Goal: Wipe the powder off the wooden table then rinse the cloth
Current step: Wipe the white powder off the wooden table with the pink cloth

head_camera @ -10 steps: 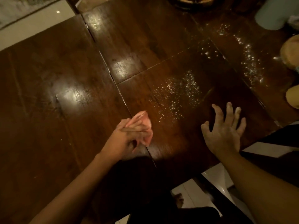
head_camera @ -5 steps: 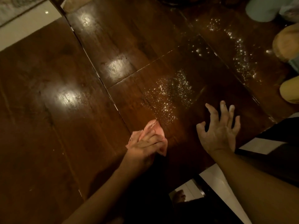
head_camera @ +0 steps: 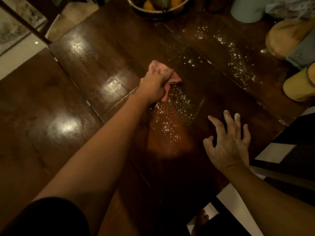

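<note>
A dark, glossy wooden table (head_camera: 71, 103) fills the view. White powder (head_camera: 172, 114) lies scattered in a patch at the middle, and a second streak of powder (head_camera: 238, 62) runs along the far right. My left hand (head_camera: 156, 84) presses a bunched pink cloth (head_camera: 173, 78) onto the table at the far end of the middle patch. My right hand (head_camera: 228, 143) hovers open with fingers spread near the table's right edge, with whitish dust on its fingertips.
A woven bowl of fruit (head_camera: 158, 4) stands at the far edge. At the right stand a pale cylinder (head_camera: 247, 9), a tan round container (head_camera: 286, 38) and a yellow container (head_camera: 300, 86). White floor tiles (head_camera: 276, 152) show past the right edge.
My left hand has carried the cloth from the near side of the powder patch forward to its far end. The right hand has stayed open beside the patch. The camera has leaned forward.
</note>
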